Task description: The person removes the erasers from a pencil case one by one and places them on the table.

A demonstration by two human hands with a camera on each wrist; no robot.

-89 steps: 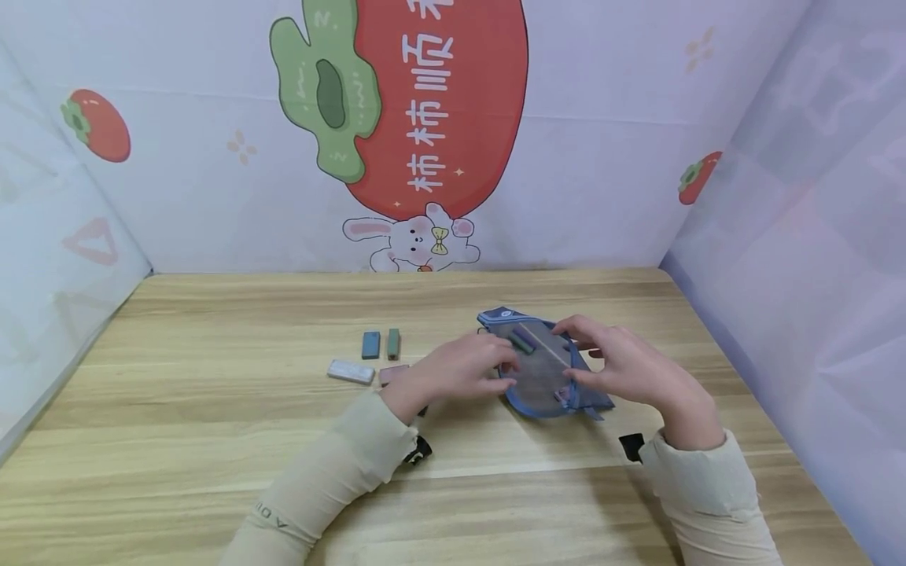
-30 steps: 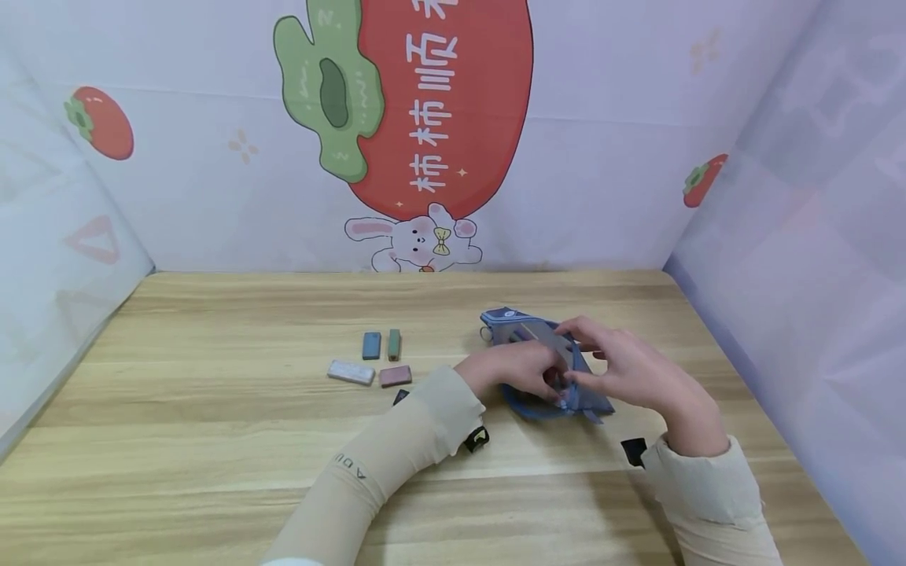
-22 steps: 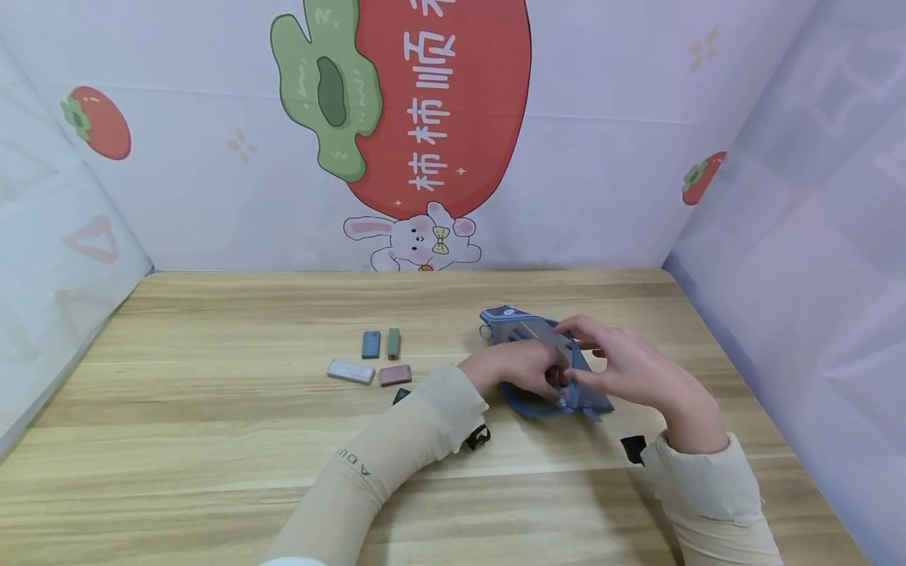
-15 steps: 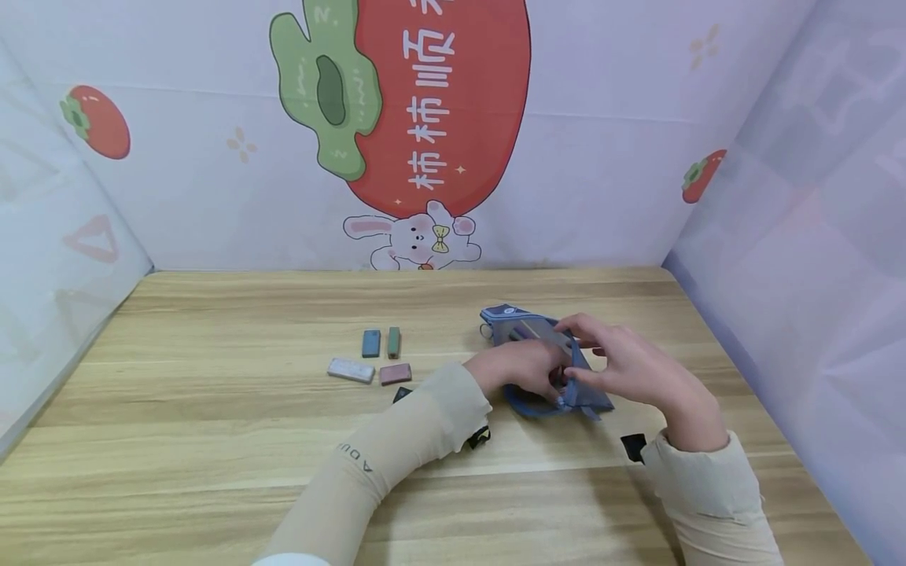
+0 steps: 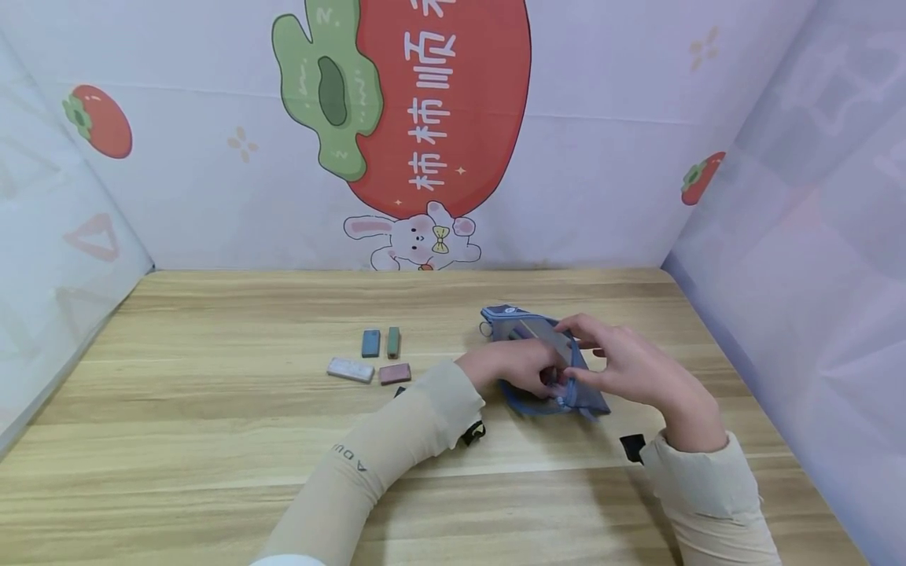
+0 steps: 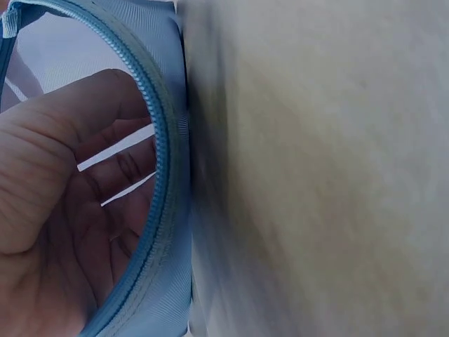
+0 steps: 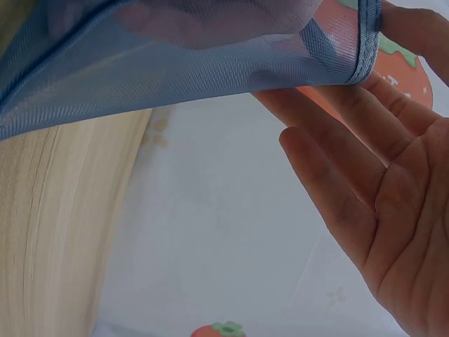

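Note:
A blue mesh zip pouch lies on the table, slightly right of centre. My left hand reaches into it; the left wrist view has the thumb and palm inside the zipper, with the fingertips hidden behind its edge. I cannot tell whether those fingers hold anything. My right hand grips the pouch's right edge between thumb and fingers, its other fingers spread below. Through the mesh in the right wrist view, the left hand's fingers show blurred. A dark stick-like thing lies within the pouch.
Left of the pouch lie a small blue block, a green block, a whitish block and a pink block. A printed backdrop rises behind the wooden table, with white side walls.
Over three seconds my left hand has moved right, from the pouch's left side into its opening, uncovering the pink block. In the last second it shifts only slightly. My right hand stays in place.

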